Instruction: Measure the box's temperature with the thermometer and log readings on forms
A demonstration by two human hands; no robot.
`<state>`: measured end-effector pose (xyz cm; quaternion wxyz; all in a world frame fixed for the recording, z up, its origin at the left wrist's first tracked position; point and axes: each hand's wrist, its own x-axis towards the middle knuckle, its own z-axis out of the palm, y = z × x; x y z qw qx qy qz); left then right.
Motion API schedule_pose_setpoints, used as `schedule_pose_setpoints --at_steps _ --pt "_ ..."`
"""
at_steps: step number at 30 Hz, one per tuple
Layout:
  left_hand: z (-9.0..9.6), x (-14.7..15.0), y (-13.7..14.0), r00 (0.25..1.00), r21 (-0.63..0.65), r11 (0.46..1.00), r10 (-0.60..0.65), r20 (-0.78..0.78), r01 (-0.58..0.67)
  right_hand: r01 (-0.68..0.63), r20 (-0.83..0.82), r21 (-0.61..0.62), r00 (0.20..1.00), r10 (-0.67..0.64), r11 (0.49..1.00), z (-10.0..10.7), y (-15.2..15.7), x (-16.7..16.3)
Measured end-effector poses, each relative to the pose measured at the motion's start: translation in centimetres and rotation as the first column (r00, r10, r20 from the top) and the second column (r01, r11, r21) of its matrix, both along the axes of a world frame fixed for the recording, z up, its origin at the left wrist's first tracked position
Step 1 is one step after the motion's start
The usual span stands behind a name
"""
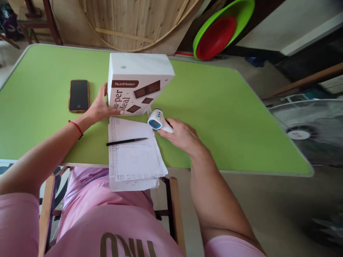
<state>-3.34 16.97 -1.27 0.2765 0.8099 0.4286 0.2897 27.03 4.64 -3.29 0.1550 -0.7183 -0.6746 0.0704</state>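
My left hand grips the left side of a white box printed "NutriMotion Su-per Meal", its thumb across the lower front corner. The box stands upright on the green table. In my right hand is a white and blue infrared thermometer, held by its handle just right of the papers. Its small screen faces me, and its front end is close to the box's lower right corner. Between my arms lies a stack of written papers, overhanging the near table edge. A black pen rests across the top sheet.
A phone in a brown case lies left of the box on the green table. Beyond the far edge are a round wooden panel and green and red basins. An electric fan stands at the right.
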Motion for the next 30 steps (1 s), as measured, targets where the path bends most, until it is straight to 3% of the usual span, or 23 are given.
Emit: schedule_pose_setpoints --at_steps 3,5,8,10,11,13,17,21,30 --pt "-0.9 0.5 0.7 0.953 -0.057 0.998 0.002 0.303 0.016 0.11 -0.221 0.173 0.973 -0.07 0.979 1.4 -1.1 -1.9" --pt "-0.6 0.3 0.8 0.898 -0.093 0.996 0.028 0.439 0.014 0.192 -0.506 0.293 0.862 -0.018 0.937 2.7 -2.6 -3.9" --pt "0.9 -0.3 0.0 0.795 -0.135 0.987 0.015 0.606 0.084 0.103 -0.835 0.279 0.517 0.188 0.955 4.8 -5.2 -7.6" --pt "1.8 -0.7 -1.2 0.748 -0.168 0.97 -0.022 0.664 0.178 0.025 -0.941 0.24 0.251 0.226 0.97 5.6 -6.7 -10.1" --pt "2.1 -0.9 -1.9 0.736 -0.193 0.957 -0.029 0.676 0.216 -0.012 -0.966 0.209 0.152 0.208 0.978 5.8 -7.2 -11.2" --pt "2.1 -1.3 -3.1 0.735 -0.266 0.934 0.005 0.678 0.239 -0.009 -0.989 0.143 0.045 0.144 0.99 5.4 -7.7 -13.0" --pt "0.9 -1.8 -4.1 0.793 -0.384 0.9 0.078 0.604 0.204 -0.003 -1.0 0.016 0.027 0.016 1.0 3.4 -7.3 -14.7" --pt "0.6 -1.7 -4.0 0.814 -0.396 0.892 0.058 0.578 0.218 -0.008 -0.998 -0.046 0.054 -0.046 0.999 2.1 -7.0 -14.9" --pt "0.8 -1.2 -4.5 0.82 -0.36 0.908 0.034 0.572 0.213 -0.027 -0.998 -0.061 0.013 -0.061 0.998 2.1 -7.2 -15.4"
